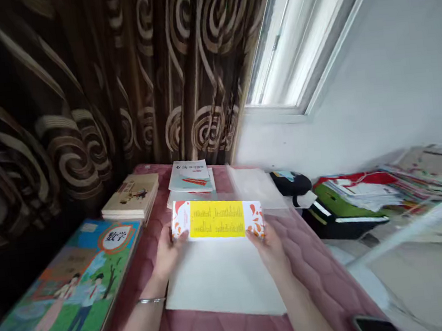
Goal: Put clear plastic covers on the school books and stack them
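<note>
My left hand point(169, 252) and my right hand point(272, 244) grip the two ends of a long, flat-faced box point(216, 218). The box is white with orange-red leaf shapes at its ends and a yellow middle panel of small print, too small to read. Both thumbs press on its front face; the other fingers are largely hidden behind it. Beneath the box and between my forearms lies a large white sheet point(223, 281) on the pink quilted surface. A silvery bracelet point(151, 300) circles my left wrist.
At left lie a large colourful textbook point(72, 291) and a stack of tan books point(131, 196). Pale blue booklets point(189, 176) sit beyond the box, beside a translucent plastic sheet point(257, 187). A dark phone-like object point(374, 327) rests at lower right. Bags and papers crowd the right side.
</note>
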Tool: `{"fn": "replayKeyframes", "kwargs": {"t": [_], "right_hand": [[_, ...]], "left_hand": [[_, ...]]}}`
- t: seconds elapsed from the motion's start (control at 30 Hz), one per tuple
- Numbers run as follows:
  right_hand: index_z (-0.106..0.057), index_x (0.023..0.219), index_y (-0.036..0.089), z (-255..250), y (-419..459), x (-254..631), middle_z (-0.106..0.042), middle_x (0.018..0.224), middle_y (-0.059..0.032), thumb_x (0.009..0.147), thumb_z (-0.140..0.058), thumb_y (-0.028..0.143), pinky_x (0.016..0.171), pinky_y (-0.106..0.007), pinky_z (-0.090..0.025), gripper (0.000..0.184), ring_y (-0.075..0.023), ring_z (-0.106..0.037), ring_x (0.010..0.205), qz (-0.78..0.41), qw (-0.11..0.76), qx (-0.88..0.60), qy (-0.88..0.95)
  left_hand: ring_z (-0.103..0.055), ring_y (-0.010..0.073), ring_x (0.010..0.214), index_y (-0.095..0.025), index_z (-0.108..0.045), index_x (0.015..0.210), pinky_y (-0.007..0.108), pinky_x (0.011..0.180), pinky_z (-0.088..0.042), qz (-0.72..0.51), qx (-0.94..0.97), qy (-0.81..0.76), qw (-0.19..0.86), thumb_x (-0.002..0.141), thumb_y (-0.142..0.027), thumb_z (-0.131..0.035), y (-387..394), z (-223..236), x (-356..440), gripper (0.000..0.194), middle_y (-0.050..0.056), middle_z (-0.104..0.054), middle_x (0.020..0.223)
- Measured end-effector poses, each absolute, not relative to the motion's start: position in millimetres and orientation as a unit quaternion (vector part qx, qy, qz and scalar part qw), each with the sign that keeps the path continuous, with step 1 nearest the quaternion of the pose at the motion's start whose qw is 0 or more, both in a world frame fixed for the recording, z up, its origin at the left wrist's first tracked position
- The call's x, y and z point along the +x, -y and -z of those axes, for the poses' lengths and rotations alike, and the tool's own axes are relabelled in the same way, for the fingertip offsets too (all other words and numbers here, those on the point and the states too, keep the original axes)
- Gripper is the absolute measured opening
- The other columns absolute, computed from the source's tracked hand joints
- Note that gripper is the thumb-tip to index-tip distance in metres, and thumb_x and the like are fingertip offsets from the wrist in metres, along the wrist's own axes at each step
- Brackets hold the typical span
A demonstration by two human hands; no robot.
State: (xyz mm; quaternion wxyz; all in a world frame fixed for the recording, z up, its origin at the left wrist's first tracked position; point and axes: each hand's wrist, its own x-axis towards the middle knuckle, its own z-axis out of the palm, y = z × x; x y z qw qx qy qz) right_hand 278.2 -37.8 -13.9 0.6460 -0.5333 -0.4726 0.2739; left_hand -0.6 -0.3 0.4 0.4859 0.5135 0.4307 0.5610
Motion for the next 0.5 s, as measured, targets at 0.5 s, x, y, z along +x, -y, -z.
{"fn": "replayKeyframes", "kwargs": {"t": [0.5], "right_hand": [[-0.059,0.105,0.023,6.4,40.4,274.5,-0.072,0.103,-0.0077,0.069,-0.078,0.045,0.079,-0.041,-0.058,0.047,-0.0284,-0.069,0.090,-0.319,0.642,-0.536,0.446]], "left_hand": [[-0.063,0.0232,0.102,-0.017,-0.056,0.110,0.036,0.090,-0.047,-0.585,0.525,-0.411,0.463,0.074,-0.042,-0.073,-3.9,5.7,-2.3,0.047,0.012,-0.068,0.112]]}}
